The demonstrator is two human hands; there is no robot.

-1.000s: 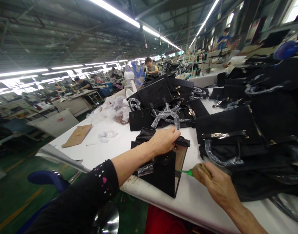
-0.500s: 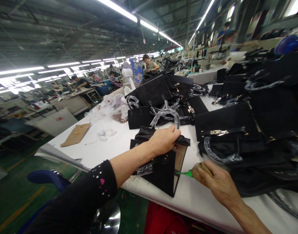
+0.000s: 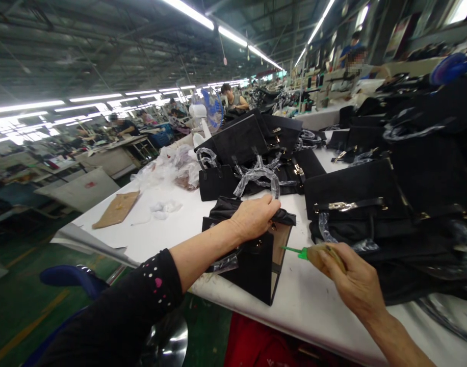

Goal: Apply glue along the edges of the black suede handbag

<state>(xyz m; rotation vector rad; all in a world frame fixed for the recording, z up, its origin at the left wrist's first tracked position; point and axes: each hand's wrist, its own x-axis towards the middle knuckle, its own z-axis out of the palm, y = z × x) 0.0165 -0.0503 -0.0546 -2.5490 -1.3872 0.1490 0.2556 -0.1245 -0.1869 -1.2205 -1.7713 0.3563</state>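
Grip, left hand: left hand clenched over the top edge of a black handbag, fingers curled across the folded dark lining at its mouth.
Grip, right hand: right hand closed around a green-tipped tool; the green shaft juts out towards the bag, its point just beside the tan inner panel, and whether it touches cannot be told.
Handbag: stands upright near the front edge of the white worktop, open side turned to the right hand, tan lining showing inside; a strip of clear plastic wrap hangs at its left face under the forearm.
Left sleeve: black sleeve with pink and white dots, pushed up the forearm.
Behind the handbag: a pile of black bags, their handles wrapped in clear plastic; one wrapped handle arches just above the left hand's fingers.
To the right: a larger heap of black bags with gold-coloured buckles and straps, reaching the right edge of view.
Left part of worktop: a brown cardboard piece, a small crumpled white scrap, and a bundle of clear plastic bags further back.
Further back: a white and blue fan at the worktop's far end; other people sit at tables beyond, under long ceiling lights.
Below the worktop: a blue chair on the green floor.
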